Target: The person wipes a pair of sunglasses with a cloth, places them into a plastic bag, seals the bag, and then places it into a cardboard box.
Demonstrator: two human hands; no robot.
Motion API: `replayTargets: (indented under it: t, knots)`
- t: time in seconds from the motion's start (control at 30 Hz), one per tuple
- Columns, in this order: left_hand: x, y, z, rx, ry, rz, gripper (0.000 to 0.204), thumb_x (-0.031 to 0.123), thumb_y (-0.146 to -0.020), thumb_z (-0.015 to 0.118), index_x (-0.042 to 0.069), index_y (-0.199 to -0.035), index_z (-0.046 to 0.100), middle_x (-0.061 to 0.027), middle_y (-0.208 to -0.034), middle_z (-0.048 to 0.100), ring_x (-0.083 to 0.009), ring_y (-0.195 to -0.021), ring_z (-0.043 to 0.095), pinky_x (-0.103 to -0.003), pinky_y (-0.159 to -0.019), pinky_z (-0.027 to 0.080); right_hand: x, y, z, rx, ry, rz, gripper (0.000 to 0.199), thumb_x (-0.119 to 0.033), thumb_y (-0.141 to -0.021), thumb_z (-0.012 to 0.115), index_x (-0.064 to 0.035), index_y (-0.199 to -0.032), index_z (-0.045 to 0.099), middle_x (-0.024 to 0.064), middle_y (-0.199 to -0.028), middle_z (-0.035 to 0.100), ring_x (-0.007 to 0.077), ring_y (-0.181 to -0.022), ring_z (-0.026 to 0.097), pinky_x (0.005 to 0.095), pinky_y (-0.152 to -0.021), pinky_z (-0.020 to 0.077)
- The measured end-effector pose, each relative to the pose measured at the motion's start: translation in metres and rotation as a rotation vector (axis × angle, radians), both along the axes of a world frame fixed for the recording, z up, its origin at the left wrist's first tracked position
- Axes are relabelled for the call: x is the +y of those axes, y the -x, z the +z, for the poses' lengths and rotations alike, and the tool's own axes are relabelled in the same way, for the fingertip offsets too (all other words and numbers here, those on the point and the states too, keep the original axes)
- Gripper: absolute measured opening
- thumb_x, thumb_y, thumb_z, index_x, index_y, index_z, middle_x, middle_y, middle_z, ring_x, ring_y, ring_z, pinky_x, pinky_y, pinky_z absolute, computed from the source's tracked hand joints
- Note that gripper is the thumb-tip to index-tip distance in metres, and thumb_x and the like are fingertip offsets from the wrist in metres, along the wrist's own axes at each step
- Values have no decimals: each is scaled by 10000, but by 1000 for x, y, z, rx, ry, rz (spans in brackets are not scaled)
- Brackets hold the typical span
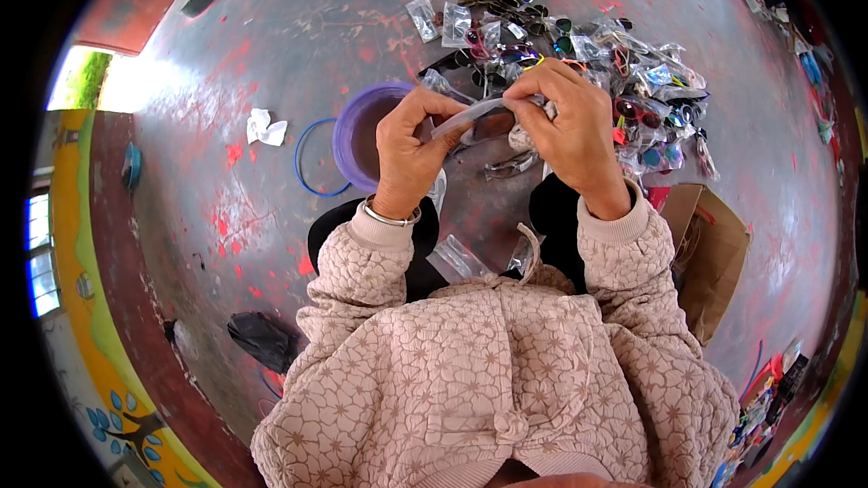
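My left hand (409, 146) and my right hand (570, 125) are raised in front of me, close together. Between them stretches a clear plastic bag (470, 114), its edge pinched by the thumb and fingers of each hand. A brownish lens (494, 126) shows just below the bag's edge; whether it lies inside the bag or behind it I cannot tell. Beneath my right fingers is a pale, speckled bit of something (520, 138), too small to name. Beyond my hands spreads a pile of sunglasses (639, 115), many in clear bags.
A purple basin (348, 140) stands left of my left hand, with a blue hoop (301, 170) beside it. Crumpled white paper (266, 128) lies farther left. At my right is an open cardboard box (714, 258). A black bag (260, 340) sits at lower left.
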State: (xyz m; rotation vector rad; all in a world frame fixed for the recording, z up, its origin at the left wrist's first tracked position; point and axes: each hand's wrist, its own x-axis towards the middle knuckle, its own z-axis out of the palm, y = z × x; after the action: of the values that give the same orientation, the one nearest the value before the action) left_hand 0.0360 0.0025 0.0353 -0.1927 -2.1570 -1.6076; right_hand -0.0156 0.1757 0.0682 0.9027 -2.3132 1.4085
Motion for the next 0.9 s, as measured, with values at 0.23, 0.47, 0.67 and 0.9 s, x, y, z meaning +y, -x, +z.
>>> replayTargets:
  t: [0.23,0.47,0.67,0.9]
  knots:
    - [-3,-3,2,571,541,150,246,-71,-611,672,43,-827,639,-75,-752,563,-245,-675,544,-322,-626,467,2,-4,0,64,58,86,133,42,-672,615,-27,-783,591,80,-714,562,204,-594,579,275,-528,445]
    - [-2,-8,4,617,639,79,259,-93,-598,645,4,-837,633,-68,-731,556,-237,-670,532,-332,-612,471,2,0,0,-90,19,85,161,42,-658,627,-21,-806,619,77,-712,557,192,-629,559,261,-552,429]
    - [4,-9,0,541,470,0,193,-97,-621,637,-8,-790,606,-72,-681,539,-231,-618,519,-304,-567,444,9,5,-3,-176,126,100,95,62,-657,646,-1,-726,626,38,-700,572,116,-613,536,230,-534,408]
    - [5,-13,8,-109,-97,-56,43,20,-785,623,13,-761,587,-11,-649,541,-87,-584,471,-223,-517,356,15,12,-7,-300,161,214,57,15,-689,673,-11,-718,631,19,-650,571,69,-595,512,205,-521,386]
